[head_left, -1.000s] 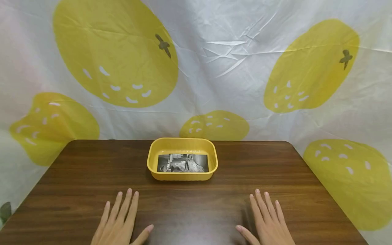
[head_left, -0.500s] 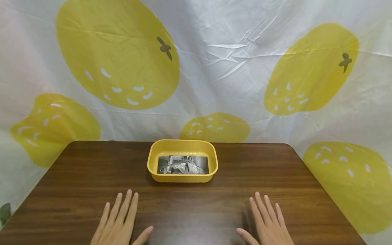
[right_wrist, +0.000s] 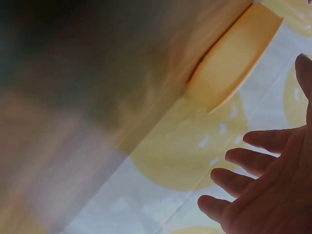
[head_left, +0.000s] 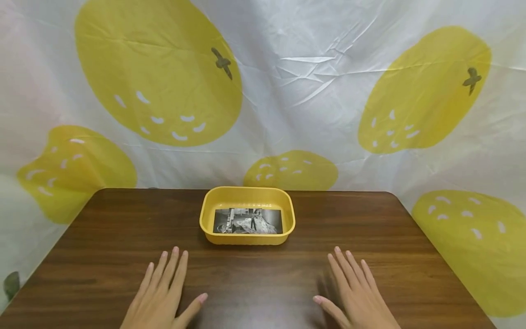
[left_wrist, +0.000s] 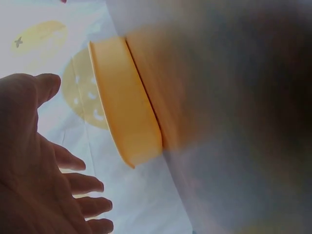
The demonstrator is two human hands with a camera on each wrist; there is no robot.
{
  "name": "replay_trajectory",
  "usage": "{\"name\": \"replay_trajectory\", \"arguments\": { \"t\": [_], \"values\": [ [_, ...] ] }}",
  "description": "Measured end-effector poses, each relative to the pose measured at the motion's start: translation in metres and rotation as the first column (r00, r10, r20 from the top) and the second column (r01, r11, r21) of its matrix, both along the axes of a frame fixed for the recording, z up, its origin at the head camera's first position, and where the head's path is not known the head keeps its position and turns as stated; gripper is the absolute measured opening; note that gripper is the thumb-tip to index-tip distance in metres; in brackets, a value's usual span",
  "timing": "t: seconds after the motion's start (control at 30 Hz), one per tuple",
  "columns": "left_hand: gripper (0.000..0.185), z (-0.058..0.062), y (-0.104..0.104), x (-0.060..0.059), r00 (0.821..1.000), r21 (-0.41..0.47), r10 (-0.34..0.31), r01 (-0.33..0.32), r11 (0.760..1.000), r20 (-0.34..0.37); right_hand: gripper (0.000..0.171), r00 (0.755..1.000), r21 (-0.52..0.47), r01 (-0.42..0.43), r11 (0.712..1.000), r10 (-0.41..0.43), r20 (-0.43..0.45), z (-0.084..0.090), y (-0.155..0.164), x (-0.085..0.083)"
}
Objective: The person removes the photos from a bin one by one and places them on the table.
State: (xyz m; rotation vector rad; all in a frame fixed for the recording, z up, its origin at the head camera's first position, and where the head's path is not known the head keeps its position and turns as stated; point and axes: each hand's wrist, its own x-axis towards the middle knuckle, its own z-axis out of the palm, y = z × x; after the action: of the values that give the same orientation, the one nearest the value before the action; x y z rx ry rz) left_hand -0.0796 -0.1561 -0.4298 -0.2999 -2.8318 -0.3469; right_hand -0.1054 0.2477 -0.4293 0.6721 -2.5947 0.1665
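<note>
One table (head_left: 255, 278) bears one yellow tray (head_left: 247, 240) beyond the left hand (head_left: 157, 299) and right hand (head_left: 361, 298), each grip splayed apart.

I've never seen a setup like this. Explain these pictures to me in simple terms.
There is no machine here, just a person's two bare hands: the left hand and the right hand. The wide view comes from a camera worn on the head, looking forward and down. The two tilted, partly blurred views come from cameras on the wrists; each shows that hand's palm side and the outside of the yellow tray.

The tray sits near the far edge of a brown wooden table. In it lies a black-and-white print, perhaps more than one piece. Behind hangs a white cloth with yellow fruit shapes.

Nothing is held: both hands have their fingers spread, on the near side of the tray, not touching it.
</note>
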Motion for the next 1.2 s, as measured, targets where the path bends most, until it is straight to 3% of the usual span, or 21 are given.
{"name": "replay_trajectory", "arguments": {
  "t": [0.4,0.7,0.83,0.97,1.1,1.2],
  "values": [
    [0.089,0.027,-0.003,-0.028,0.996,0.143,-0.040,0.028,0.989,0.079,0.083,0.984,-0.030,-0.164,0.986,0.165,0.071,0.046,-0.037,-0.039],
    [0.082,0.041,-0.002,-0.064,0.989,0.291,-0.015,-0.029,0.956,0.149,0.068,0.969,-0.087,-0.209,0.974,0.218,0.116,0.069,-0.079,-0.088],
    [0.078,0.042,-0.001,-0.081,0.977,0.380,-0.028,-0.055,0.923,0.210,0.065,0.956,-0.135,-0.152,0.979,0.180,0.232,0.076,-0.099,-0.109],
    [0.074,0.040,0.002,-0.099,0.966,0.428,-0.031,-0.085,0.900,0.258,0.069,0.905,-0.142,-0.053,0.988,0.108,0.411,0.076,-0.115,-0.132],
    [0.071,0.036,0.005,-0.112,0.958,0.446,-0.028,-0.107,0.889,0.286,0.069,0.868,-0.060,0.007,0.998,0.023,0.496,0.066,-0.125,-0.158],
    [0.070,0.034,0.008,-0.119,0.957,0.460,-0.031,-0.109,0.881,0.287,0.065,0.864,0.047,0.026,0.999,-0.046,0.501,0.054,-0.129,-0.175]
  ]
}}
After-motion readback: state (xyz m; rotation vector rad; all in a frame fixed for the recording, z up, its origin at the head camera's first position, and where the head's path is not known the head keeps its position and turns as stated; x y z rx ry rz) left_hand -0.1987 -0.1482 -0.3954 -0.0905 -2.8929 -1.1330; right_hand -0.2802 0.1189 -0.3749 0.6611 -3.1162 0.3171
